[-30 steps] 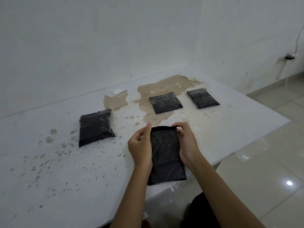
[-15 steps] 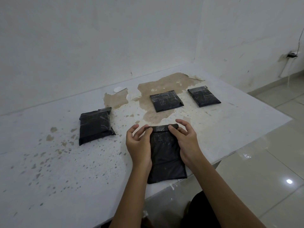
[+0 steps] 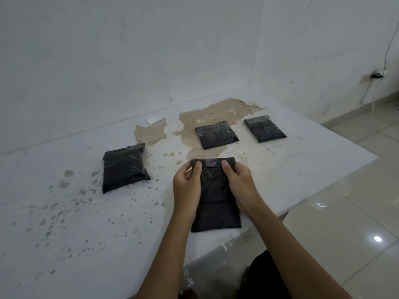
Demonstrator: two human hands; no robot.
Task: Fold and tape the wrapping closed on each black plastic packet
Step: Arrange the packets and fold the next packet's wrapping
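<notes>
top flap of the near packet (image 3: pixel 216 197) is folded toward me now; a second ago it stood open. my left hand (image 3: pixel 187 188) and right hand (image 3: pixel 239 186) each pinch a corner of the fold, thumbs on top, fingers curled under. clear tape (image 3: pixel 211 163) sits mid-fold, so sealing looks nearly done. packet's near end hangs at the table (image 3: pixel 64 234) edge. three other packets (image 3: pixel 124 167) lie well apart, bare room left.

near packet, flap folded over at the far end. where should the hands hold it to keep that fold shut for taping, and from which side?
Hold the near packet at its folded far edge, one corner each, coming in from the long sides as the left hand and right hand do now. The flap runs across the full width, so pinching both ends likely keeps it flat and leaves the middle, with its clear tape, free to press.
</notes>
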